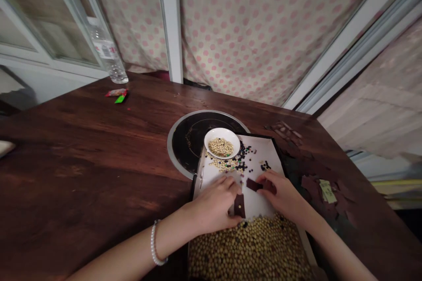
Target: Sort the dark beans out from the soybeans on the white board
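My left hand [217, 202] is closed on a small dark brown strip of card [240, 211], with one pale grain against it. My right hand [280, 193] pinches a second brown strip [253, 184]. Both hands are over a shallow white-lined tray [271, 151] with a dark rim. At its near end lies a thick layer of pale yellow, round bean-like grains [247, 252]. Farther up, loose pale grains [220, 165] mix with black and a few green ones [243, 153]. A white bowl [220, 132] holding pale grains [220, 147] sits at the tray's far left corner.
A round black plate with a silver rim [169, 145] is set in the wooden table [99, 149], partly under the tray. Torn brown scraps [311, 186] and a yellowish label [327, 191] lie at right. A water bottle [110, 59] and wrappers [118, 94] are at far left.
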`<state>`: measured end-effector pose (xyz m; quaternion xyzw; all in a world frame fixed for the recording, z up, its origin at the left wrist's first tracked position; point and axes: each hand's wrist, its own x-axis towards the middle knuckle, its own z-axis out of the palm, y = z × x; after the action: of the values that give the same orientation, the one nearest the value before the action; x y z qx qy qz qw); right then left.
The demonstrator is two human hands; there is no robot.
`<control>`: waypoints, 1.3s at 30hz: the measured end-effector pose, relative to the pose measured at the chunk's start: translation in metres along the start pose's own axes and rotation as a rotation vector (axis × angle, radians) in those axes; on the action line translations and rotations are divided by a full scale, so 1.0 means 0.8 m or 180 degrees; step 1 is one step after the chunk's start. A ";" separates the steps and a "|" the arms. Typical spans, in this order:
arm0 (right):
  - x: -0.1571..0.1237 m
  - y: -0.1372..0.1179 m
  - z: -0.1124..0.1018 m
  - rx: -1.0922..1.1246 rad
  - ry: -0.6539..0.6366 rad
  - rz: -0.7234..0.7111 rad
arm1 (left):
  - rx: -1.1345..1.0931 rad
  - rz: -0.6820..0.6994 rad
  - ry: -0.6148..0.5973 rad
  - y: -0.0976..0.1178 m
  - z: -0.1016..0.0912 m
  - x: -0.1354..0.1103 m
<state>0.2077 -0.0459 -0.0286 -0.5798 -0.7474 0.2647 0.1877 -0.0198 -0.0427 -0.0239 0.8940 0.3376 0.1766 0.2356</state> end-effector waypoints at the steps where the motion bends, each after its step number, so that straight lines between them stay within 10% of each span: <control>1: 0.000 0.000 0.001 0.0006 0.0002 0.0005 | -0.0011 -0.0022 -0.0003 0.000 -0.001 0.000; 14: 0.000 -0.006 0.005 0.0343 0.0253 -0.0024 | -0.0214 -0.0018 0.0028 -0.002 0.000 0.001; 39: -0.038 -0.020 0.015 0.0210 -0.0508 -0.1303 | -0.0154 0.0056 0.0091 -0.003 0.002 0.001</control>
<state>0.1961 -0.0805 -0.0273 -0.3867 -0.8529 0.2904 0.1967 -0.0199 -0.0412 -0.0265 0.8884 0.3287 0.1996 0.2507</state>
